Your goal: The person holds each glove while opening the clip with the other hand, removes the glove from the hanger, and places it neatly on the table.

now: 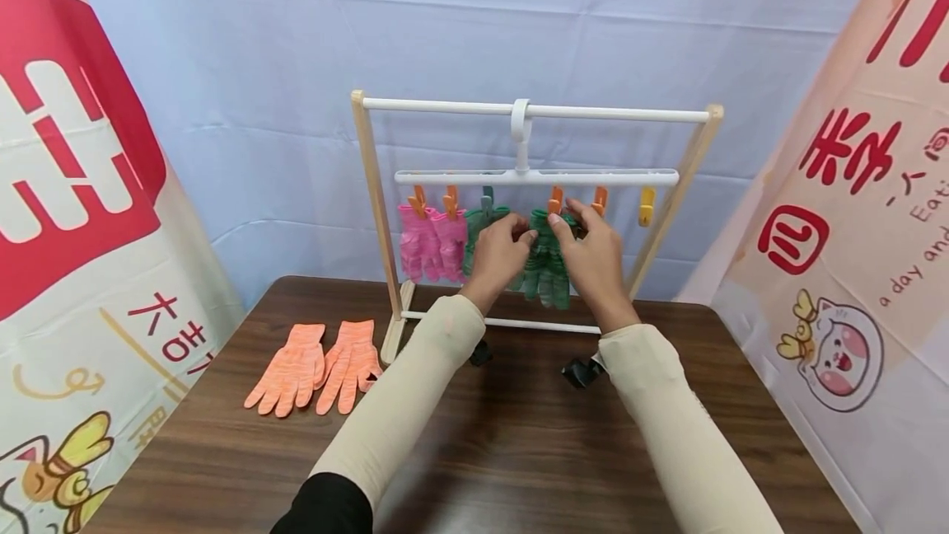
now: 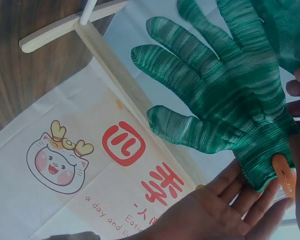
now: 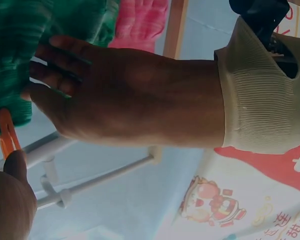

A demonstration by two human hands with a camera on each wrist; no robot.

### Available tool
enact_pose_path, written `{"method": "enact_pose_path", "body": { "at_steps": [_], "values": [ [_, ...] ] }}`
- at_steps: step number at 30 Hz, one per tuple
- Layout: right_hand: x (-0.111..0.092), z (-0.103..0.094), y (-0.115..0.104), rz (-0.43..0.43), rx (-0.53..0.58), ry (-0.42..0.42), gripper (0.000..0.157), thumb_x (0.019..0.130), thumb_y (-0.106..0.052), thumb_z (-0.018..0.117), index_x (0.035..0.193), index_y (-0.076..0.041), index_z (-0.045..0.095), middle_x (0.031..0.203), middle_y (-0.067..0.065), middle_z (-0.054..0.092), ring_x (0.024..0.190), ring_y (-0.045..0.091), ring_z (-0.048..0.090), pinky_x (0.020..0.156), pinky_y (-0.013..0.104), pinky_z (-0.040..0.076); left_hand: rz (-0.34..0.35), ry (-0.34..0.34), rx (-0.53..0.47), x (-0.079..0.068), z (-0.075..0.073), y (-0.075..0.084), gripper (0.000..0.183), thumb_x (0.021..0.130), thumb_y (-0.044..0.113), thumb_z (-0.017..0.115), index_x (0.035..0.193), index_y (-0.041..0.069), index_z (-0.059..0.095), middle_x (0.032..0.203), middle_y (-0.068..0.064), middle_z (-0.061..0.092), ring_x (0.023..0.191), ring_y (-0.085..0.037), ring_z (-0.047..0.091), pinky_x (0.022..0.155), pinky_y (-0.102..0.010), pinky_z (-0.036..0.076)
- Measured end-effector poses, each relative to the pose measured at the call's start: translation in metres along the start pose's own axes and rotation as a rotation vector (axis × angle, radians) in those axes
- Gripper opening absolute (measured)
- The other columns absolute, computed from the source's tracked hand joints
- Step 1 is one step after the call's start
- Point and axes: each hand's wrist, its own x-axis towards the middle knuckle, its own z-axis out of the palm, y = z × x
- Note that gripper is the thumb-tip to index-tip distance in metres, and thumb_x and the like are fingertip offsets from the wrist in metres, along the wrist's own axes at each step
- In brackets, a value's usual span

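A green striped glove hangs fingers-down, an orange clothespin on its cuff. My right hand is at that cuff, fingers behind it. In the right wrist view, its thumb and a fingertip sit on either side of the clothespin's end. My left hand is at the glove's other side, fingers loosely bent and fingertips at the cuff edge. Left of it hangs another green glove under a green clothespin, partly hidden by my left hand.
Pink gloves hang at the left of the white hanger, which hooks over a wood-ended rack. A yellow clothespin and another orange one are at the right. Two orange gloves lie on the brown table.
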Motion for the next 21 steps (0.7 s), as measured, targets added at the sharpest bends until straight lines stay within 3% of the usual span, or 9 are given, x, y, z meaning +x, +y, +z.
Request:
{"method": "enact_pose_path", "body": {
  "at_steps": [5, 12, 21],
  "values": [
    [0.005, 0.002, -0.01, -0.006, -0.009, -0.019, 0.057, 0.089, -0.047, 0.051, 0.137, -0.018, 0.042, 0.129, 0.002, 0.052, 0.119, 0.017, 0.046, 0.096, 0.04, 0.037, -0.005, 0.005, 0.018, 0.001, -0.003, 0.001, 0.02, 0.091, 0.031, 0.056, 0.105, 0.018, 0.06, 0.096, 0.004, 0.061, 0.083, -0.011, 0.056, 0.071, -0.03, 0.045],
    [0.01, 0.007, -0.014, 0.003, -0.017, -0.03, 0.054, 0.091, -0.043, 0.05, 0.138, -0.017, 0.04, 0.125, 0.004, 0.054, 0.117, 0.021, 0.046, 0.091, 0.041, 0.04, -0.007, -0.011, 0.002, 0.001, -0.005, 0.001, 0.013, 0.091, 0.029, 0.056, 0.096, 0.017, 0.057, 0.083, 0.004, 0.057, 0.072, -0.013, 0.053, 0.062, -0.029, 0.043],
    [0.011, 0.011, -0.013, -0.03, -0.009, 0.03, 0.048, 0.091, -0.038, 0.053, 0.132, -0.014, 0.049, 0.114, 0.006, 0.06, 0.103, 0.021, 0.055, 0.08, 0.038, 0.044, -0.021, -0.029, -0.018, 0.0, -0.004, -0.001, 0.023, 0.091, 0.028, 0.057, 0.11, 0.016, 0.06, 0.091, 0.005, 0.062, 0.08, -0.01, 0.057, 0.065, -0.028, 0.046]
  ]
}}
